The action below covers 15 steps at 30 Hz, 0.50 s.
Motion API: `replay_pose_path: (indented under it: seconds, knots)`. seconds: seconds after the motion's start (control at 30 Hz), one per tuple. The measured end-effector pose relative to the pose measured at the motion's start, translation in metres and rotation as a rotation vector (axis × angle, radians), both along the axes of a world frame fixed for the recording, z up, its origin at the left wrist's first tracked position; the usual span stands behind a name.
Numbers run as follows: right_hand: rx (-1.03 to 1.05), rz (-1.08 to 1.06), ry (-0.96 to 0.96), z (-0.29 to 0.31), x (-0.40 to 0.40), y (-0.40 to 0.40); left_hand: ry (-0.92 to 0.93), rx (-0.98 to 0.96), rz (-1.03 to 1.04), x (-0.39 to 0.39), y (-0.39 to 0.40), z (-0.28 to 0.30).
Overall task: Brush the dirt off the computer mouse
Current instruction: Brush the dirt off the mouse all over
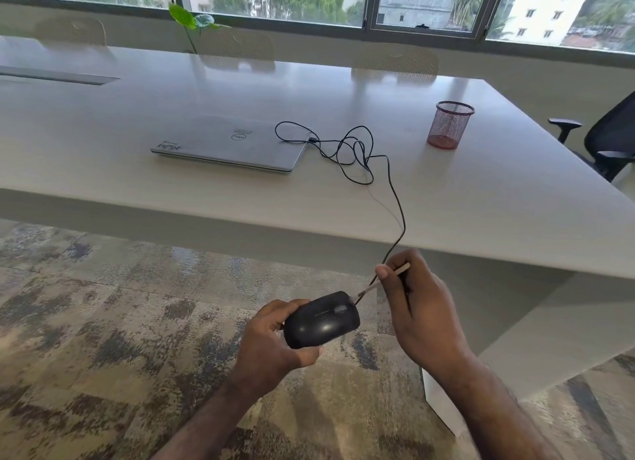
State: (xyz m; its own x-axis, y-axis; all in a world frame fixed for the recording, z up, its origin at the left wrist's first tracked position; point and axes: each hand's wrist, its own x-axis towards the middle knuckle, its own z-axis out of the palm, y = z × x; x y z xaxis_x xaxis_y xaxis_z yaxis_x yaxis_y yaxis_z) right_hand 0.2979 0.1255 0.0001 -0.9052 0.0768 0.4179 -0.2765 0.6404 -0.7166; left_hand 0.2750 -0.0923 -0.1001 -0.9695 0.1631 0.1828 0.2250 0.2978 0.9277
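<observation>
While left hand (271,339) grips black wired mouse (321,320), I see right hand (417,308) pinching thin brush (385,281), bristle tip touching mouse front beside cable (395,198).

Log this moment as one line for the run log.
left hand grips mouse | right hand pinches brush | tip at mouse front by cable | held off table

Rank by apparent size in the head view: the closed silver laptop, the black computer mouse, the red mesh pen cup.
1. Closed silver laptop.
2. Black computer mouse, though it is nearest the camera.
3. Red mesh pen cup.
</observation>
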Motion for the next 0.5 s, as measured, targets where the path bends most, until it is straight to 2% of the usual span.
replay_pose_path:
  seconds: [0.1,0.33,0.5]
  knots:
    - [-0.137,0.045,-0.010,0.001,0.000,-0.007,0.012,-0.019,0.003,-0.001,0.001,-0.002]
    - [0.030,0.093,-0.070,0.002,-0.001,0.003,0.037,-0.051,-0.009,-0.001,0.001,-0.002]
    - [-0.132,0.090,-0.053,0.007,-0.004,-0.002,0.047,-0.075,-0.005,0.000,0.004,-0.004]
